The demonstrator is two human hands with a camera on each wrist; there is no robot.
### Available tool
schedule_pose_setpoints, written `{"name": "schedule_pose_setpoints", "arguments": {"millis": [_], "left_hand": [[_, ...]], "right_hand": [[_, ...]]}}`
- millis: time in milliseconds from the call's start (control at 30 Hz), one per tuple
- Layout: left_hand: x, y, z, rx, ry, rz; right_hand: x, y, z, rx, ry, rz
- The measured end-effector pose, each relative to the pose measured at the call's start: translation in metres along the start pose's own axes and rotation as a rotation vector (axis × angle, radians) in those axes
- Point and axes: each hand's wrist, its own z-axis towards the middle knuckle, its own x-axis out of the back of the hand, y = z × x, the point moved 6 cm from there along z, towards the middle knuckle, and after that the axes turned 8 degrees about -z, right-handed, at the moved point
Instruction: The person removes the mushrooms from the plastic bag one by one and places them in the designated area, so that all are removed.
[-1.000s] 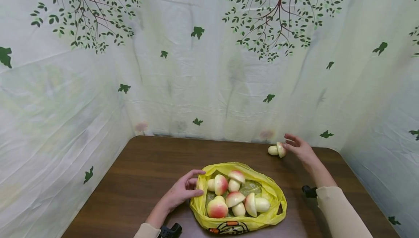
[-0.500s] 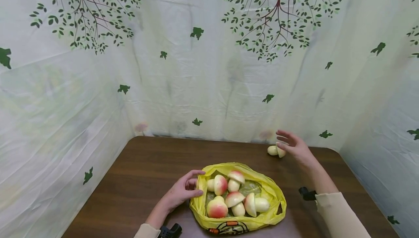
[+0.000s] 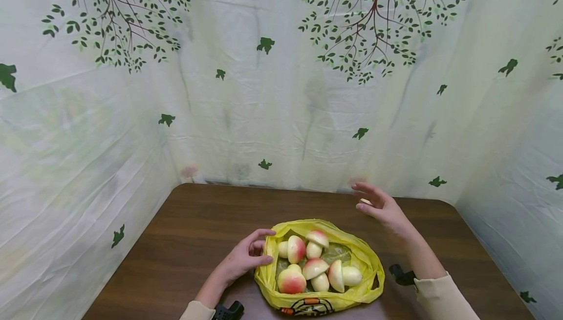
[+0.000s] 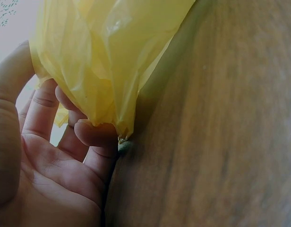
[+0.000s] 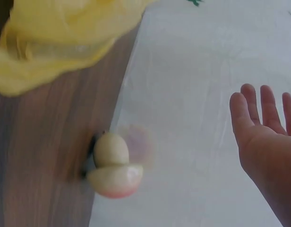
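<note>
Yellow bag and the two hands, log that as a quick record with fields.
container: yellow plastic bag, mouth open, on brown table
contents: four mushrooms with stems showing, one rounded red-and-cream piece
left hand: touching the bag's left edge
right hand: fingers apart, holding nothing
loose mushroom: near the table's far edge, mostly hidden by the right hand in the head view

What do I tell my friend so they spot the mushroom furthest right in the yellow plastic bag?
On the brown wood-grain table sits an open yellow plastic bag. In the head view, look right inside it for a smooth cream mushroom with a red-tinged cap, lying on its side. Among the bag's mushrooms, it alone points its stem straight right.
</note>
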Motion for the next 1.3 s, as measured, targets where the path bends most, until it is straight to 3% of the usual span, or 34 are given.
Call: {"name": "schedule_pose_setpoints", "arguments": {"millis": [233, 433, 667, 933, 1300], "left_hand": [[0.0, 0.0, -0.001, 0.004, 0.002, 0.002], [-0.001, -0.001, -0.002, 0.003, -0.001, -0.004], [0.0, -0.001, -0.002, -0.002, 0.0, -0.009], [-0.001, -0.001, -0.002, 0.01, -0.001, -0.014], [0.0, 0.001, -0.001, 0.009, 0.014, 0.008]], "right_hand": [[-0.025, -0.004, -0.004, 0.089, -0.06, 0.068], [-0.045, -0.007, -0.009, 0.029, -0.117, 0.145], [-0.062, -0.008, -0.01, 0.03, -0.163, 0.134], [-0.078, -0.003, -0.01, -0.038, -0.228, 0.174], [-0.097, 0.008, -0.01, -0.069, -0.297, 0.153]]}}
